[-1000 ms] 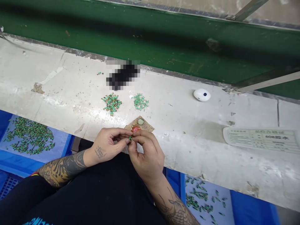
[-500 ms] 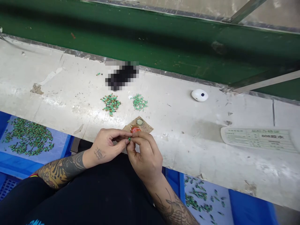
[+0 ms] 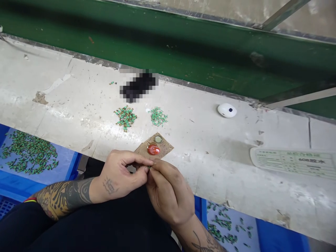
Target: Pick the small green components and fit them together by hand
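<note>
My left hand [image 3: 118,176] and my right hand [image 3: 173,194] meet at the bench's front edge, thumbs and fingertips pinched together. Between them shows a sliver of a small green piece [image 3: 149,167], mostly hidden by the fingers. Just beyond the fingertips lies a brown board square [image 3: 166,147] bearing a glossy red-orange thing [image 3: 153,149] and a small round metal cap [image 3: 158,139]. Farther back are two piles: larger green pieces with dark and gold ends [image 3: 126,118], and smaller pale green pieces [image 3: 158,117] to their right.
Blue trays hold many green pieces, one at the left [image 3: 75,164] and one below the bench at right [image 3: 202,210]. A white rounded object [image 3: 227,110] and a labelled container [image 3: 294,161] are on the bench's right. A green wall [image 3: 183,45] runs behind.
Both hands have drawn back toward my body and slightly right, still pinched together. The red-orange thing and more of the board are now uncovered. The view has shifted slightly.
</note>
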`<state>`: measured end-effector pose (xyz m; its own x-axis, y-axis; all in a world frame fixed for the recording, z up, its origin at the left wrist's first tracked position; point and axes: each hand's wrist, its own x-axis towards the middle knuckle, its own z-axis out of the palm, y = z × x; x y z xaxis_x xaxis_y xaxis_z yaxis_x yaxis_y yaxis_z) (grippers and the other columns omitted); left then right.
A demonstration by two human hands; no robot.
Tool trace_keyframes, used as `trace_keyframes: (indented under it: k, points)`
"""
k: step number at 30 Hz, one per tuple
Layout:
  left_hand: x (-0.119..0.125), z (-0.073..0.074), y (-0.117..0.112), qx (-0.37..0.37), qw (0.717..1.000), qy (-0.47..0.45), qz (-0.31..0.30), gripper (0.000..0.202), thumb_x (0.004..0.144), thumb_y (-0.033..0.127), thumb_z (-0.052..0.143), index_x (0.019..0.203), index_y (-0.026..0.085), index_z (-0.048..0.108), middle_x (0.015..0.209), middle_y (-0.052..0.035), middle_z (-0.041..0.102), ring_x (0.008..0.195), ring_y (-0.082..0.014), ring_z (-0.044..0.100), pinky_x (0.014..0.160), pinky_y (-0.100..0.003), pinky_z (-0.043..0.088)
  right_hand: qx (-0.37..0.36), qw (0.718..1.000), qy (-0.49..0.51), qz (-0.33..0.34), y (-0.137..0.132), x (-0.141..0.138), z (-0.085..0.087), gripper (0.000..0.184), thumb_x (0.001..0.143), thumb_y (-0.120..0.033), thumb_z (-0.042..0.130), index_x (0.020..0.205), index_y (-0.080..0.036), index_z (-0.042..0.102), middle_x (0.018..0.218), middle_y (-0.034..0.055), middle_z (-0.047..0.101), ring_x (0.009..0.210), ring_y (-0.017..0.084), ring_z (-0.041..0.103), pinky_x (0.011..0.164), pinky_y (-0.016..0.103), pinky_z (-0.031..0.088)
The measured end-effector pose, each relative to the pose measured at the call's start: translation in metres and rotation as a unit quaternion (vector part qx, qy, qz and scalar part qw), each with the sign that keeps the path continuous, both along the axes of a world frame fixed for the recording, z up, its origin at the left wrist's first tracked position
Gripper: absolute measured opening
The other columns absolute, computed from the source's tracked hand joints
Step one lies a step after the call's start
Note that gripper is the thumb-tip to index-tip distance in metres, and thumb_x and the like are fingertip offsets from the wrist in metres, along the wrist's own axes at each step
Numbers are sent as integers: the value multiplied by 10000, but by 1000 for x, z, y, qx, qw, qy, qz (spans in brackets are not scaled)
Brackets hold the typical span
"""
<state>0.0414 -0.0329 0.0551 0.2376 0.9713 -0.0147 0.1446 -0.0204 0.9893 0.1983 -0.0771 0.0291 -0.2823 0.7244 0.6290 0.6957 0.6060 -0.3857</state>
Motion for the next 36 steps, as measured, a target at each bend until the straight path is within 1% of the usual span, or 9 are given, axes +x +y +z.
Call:
trace_keyframes:
  k: [5, 10, 13, 16, 19, 22, 27, 31, 36]
  points:
    - [3, 0, -5, 40, 999, -18, 27, 168, 703, 57, 665, 753, 168, 780, 751, -57, 812, 654, -190, 776, 608, -231, 635, 0, 1000, 2, 19, -3, 3, 7, 223, 833, 12, 671, 1024, -102, 677, 1046, 148, 696, 1114, 314, 674, 852, 435, 670]
    - [3, -3, -9, 43, 997, -46, 38, 139, 694, 60, 668, 718, 158, 763, 729, -81, 805, 652, -201, 777, 627, -252, 643, 22, 999, -1, 44, -5, 3, 10, 225, 787, 51, 674, 977, -70, 690, 1096, 182, 686, 1138, 353, 667, 886, 465, 665]
    - [2, -2, -8, 44, 997, -51, 38, 124, 695, 61, 678, 712, 151, 761, 717, -83, 801, 639, -198, 771, 617, -250, 640, 22, 998, -2, 65, -5, 4, 11, 205, 811, 32, 642, 981, -70, 694, 1107, 186, 684, 1150, 360, 660, 888, 486, 660]
    - [1, -1, -7, 42, 997, -59, 31, 143, 710, 50, 679, 749, 150, 773, 742, -77, 807, 643, -184, 768, 618, -238, 638, 0, 999, 17, 36, -2, 3, 15, 235, 833, -3, 664, 1027, -134, 681, 1068, 132, 708, 1082, 307, 691, 852, 452, 670]
    - [-1, -2, -5, 49, 996, -71, 19, 171, 740, 52, 691, 826, 162, 789, 820, -69, 820, 698, -174, 776, 646, -227, 643, -63, 994, 92, -12, 4, -2, 21, 249, 845, -26, 665, 1037, -183, 651, 1010, 90, 702, 951, 230, 707, 808, 380, 663]
    - [-3, -5, -4, 70, 995, -70, 7, 182, 771, 62, 698, 874, 178, 793, 868, -63, 823, 740, -171, 780, 680, -235, 649, -153, 971, 185, -16, 7, -7, 25, 215, 870, -51, 609, 1010, -212, 633, 1000, 73, 658, 935, 209, 682, 798, 373, 636]
    - [-5, -7, -6, 103, 993, -54, -12, 212, 811, 49, 699, 947, 186, 787, 938, -65, 821, 817, -163, 781, 747, -238, 646, -222, 935, 275, -7, 7, -7, 21, 154, 875, -76, 608, 939, -214, 629, 991, 58, 623, 926, 204, 668, 804, 377, 605]
    - [-5, -8, -7, 106, 993, -45, -26, 187, 847, 78, 709, 971, 194, 787, 967, -70, 818, 835, -164, 781, 758, -247, 648, -240, 926, 290, -9, 7, -5, 21, 148, 874, -78, 610, 916, -219, 625, 981, 43, 628, 927, 192, 663, 826, 362, 591]
    - [-5, -10, -8, 109, 992, -54, -31, 140, 861, 99, 712, 925, 195, 792, 911, -71, 816, 804, -166, 778, 727, -252, 651, -244, 920, 308, -7, 7, -7, 22, 174, 861, -52, 608, 891, -223, 621, 970, 29, 626, 910, 164, 653, 802, 303, 590]
